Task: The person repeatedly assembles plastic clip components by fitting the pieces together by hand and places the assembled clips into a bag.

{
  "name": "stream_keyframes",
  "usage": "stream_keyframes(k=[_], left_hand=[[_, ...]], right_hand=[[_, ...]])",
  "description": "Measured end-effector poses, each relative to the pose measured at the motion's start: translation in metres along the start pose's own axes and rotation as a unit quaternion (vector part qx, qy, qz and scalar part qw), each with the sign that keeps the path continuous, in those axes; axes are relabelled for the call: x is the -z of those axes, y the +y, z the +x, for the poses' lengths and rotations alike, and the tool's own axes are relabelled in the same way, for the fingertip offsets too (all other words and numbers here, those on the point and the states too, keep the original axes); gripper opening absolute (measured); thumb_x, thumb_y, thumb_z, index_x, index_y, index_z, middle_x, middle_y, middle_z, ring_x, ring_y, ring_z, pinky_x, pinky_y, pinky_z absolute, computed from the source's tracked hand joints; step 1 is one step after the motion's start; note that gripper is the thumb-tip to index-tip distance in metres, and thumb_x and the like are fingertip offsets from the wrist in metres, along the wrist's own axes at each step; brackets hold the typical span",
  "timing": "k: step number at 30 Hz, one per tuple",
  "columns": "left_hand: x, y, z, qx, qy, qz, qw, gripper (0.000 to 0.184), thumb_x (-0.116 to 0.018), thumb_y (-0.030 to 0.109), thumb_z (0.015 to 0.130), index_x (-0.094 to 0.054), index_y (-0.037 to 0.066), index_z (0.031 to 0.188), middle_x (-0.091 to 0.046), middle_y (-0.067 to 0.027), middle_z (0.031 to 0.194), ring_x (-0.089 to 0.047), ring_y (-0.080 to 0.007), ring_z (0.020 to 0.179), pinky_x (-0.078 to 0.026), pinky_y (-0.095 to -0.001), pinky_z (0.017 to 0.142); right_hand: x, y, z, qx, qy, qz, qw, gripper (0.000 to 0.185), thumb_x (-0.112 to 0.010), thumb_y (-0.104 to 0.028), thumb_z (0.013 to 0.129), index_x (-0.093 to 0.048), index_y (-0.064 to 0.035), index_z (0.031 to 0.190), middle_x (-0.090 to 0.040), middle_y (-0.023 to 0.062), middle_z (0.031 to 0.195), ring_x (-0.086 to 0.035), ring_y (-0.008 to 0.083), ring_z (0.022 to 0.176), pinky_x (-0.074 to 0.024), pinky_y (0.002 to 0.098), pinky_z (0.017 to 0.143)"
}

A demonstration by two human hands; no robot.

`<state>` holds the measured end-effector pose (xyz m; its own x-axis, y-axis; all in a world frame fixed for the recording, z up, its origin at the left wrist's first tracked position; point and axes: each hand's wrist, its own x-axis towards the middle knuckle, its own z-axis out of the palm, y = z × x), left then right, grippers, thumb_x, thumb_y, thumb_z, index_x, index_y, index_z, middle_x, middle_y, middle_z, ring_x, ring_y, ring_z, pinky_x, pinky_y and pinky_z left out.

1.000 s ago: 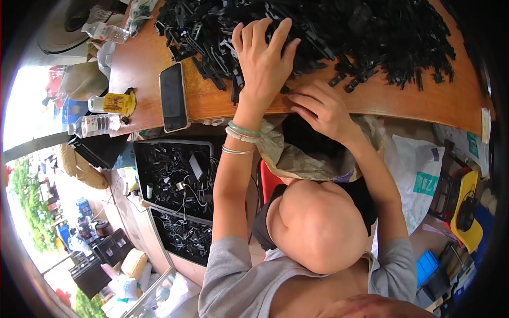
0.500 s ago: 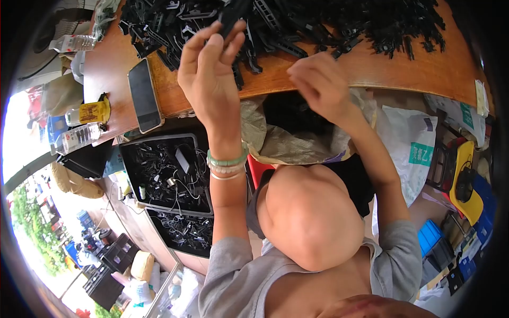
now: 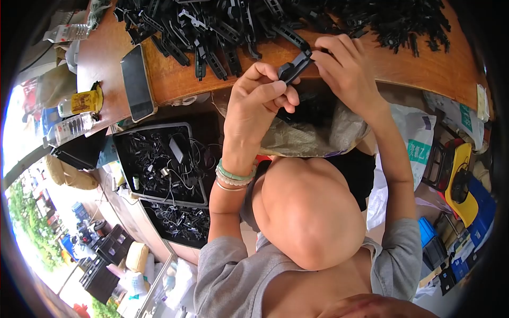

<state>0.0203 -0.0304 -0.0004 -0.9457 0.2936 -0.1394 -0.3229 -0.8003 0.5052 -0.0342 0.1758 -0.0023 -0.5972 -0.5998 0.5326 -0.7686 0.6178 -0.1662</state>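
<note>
My left hand [image 3: 253, 100], with bracelets at its wrist, pinches one end of a long black plastic part [image 3: 296, 68] between thumb and fingers. The part slants up to the right, a raised block near its lower end. At its upper end, the bent fingertips of my right hand [image 3: 347, 74] close on it. Both hands are in front of the table edge, above an open sack [image 3: 297, 139] with dark contents. Beyond them, a heap of similar black plastic parts [image 3: 212, 32] covers the back of the wooden table [image 3: 175, 85].
A phone [image 3: 139, 85] lies at the table's left. Two black trays [image 3: 205, 185] of small parts and cables stand below on the left. White bags [image 3: 405, 138] hang on the right, near a yellow-edged stool [image 3: 460, 206]. Bottles [image 3: 71, 130] stand at far left.
My left hand has come down and right from the heap with the black plastic part. My right hand has shifted right and up, and its fingertips now meet the part's other end.
</note>
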Motion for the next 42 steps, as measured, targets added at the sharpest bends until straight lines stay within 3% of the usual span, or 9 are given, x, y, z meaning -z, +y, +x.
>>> stream_keyframes(k=[4,6,11,19,23,28,32,34,42], left_hand=[[-0.009,0.005,0.001,-0.029,0.071,0.110,0.991,0.003,-0.049,0.002,0.093,-0.051,-0.001,0.092,-0.063,-0.0168,0.091,-0.064,-0.0223,0.071,-0.055,-0.0308,0.062],[-0.011,0.002,0.005,-0.044,0.093,0.143,0.984,0.011,-0.048,0.005,0.095,-0.052,-0.004,0.100,-0.062,-0.0153,0.090,-0.063,-0.0210,0.071,-0.055,-0.0305,0.064],[-0.021,0.001,0.007,-0.014,0.105,0.226,0.968,0.021,-0.054,0.005,0.093,-0.056,-0.009,0.108,-0.063,-0.0111,0.087,-0.065,-0.0185,0.073,-0.056,-0.0291,0.068],[-0.015,-0.003,0.011,0.031,0.086,0.144,0.985,0.021,-0.058,0.011,0.093,-0.059,-0.007,0.103,-0.065,-0.0106,0.089,-0.065,-0.0181,0.075,-0.056,-0.0303,0.069],[-0.018,-0.008,0.012,0.030,0.103,0.244,0.964,0.026,-0.060,0.011,0.091,-0.060,-0.007,0.109,-0.067,-0.0109,0.089,-0.066,-0.0158,0.076,-0.055,-0.0283,0.070],[-0.031,-0.003,0.007,0.078,0.058,0.366,0.925,0.035,-0.065,0.010,0.087,-0.058,-0.008,0.116,-0.068,-0.0104,0.083,-0.066,-0.0134,0.072,-0.053,-0.0247,0.068],[-0.035,-0.009,-0.002,-0.016,0.009,0.496,0.868,0.036,-0.069,0.005,0.081,-0.057,-0.009,0.112,-0.068,-0.0139,0.081,-0.068,-0.0190,0.070,-0.053,-0.0290,0.061],[-0.032,-0.012,-0.004,-0.192,-0.052,0.688,0.698,0.037,-0.068,0.004,0.079,-0.054,-0.007,0.111,-0.064,-0.0179,0.079,-0.066,-0.0300,0.069,-0.051,-0.0353,0.057],[-0.037,-0.014,-0.002,-0.201,-0.093,0.697,0.682,0.038,-0.070,0.005,0.078,-0.054,-0.003,0.111,-0.060,-0.0178,0.078,-0.061,-0.0341,0.064,-0.048,-0.0368,0.055]], right_hand=[[-0.001,-0.009,-0.008,-0.027,0.137,0.120,0.983,0.036,-0.066,0.009,0.070,-0.060,-0.0017,0.104,-0.059,0.0068,0.094,-0.058,0.0213,0.082,-0.0468,0.0306,0.071],[0.016,-0.031,-0.004,-0.286,0.155,0.414,0.850,0.035,-0.065,0.010,0.076,-0.059,-0.0006,0.109,-0.062,0.0068,0.092,-0.061,0.0146,0.080,-0.0505,0.0266,0.071],[0.028,-0.040,-0.012,-0.347,0.071,0.614,0.706,0.030,-0.064,0.006,0.082,-0.060,0.0027,0.112,-0.063,0.0085,0.099,-0.060,0.0122,0.089,-0.0498,0.0233,0.079],[0.028,-0.044,-0.013,-0.315,0.068,0.500,0.804,0.015,-0.068,0.008,0.077,-0.068,0.0035,0.092,-0.064,0.0083,0.093,-0.059,0.0129,0.084,-0.0482,0.0236,0.073],[0.031,-0.041,-0.015,-0.243,0.050,0.366,0.897,0.019,-0.070,0.008,0.072,-0.068,0.0020,0.090,-0.064,0.0088,0.084,-0.060,0.0167,0.075,-0.0485,0.0262,0.067],[0.027,-0.044,-0.015,-0.221,0.110,0.295,0.923,0.020,-0.072,0.007,0.070,-0.067,0.0012,0.088,-0.063,0.0097,0.080,-0.061,0.0206,0.071,-0.0489,0.0281,0.063],[0.025,-0.046,-0.018,-0.214,0.133,0.293,0.922,0.020,-0.072,0.007,0.069,-0.066,0.0017,0.087,-0.063,0.0105,0.080,-0.060,0.0221,0.071,-0.0483,0.0289,0.061],[0.027,-0.046,-0.018,-0.206,0.135,0.287,0.926,0.021,-0.072,0.008,0.068,-0.066,0.0018,0.086,-0.063,0.0107,0.080,-0.060,0.0225,0.070,-0.0481,0.0291,0.061],[0.034,-0.043,-0.022,-0.179,0.135,0.269,0.937,0.023,-0.073,0.008,0.063,-0.065,0.0016,0.084,-0.061,0.0113,0.078,-0.058,0.0233,0.068,-0.0469,0.0305,0.059]])
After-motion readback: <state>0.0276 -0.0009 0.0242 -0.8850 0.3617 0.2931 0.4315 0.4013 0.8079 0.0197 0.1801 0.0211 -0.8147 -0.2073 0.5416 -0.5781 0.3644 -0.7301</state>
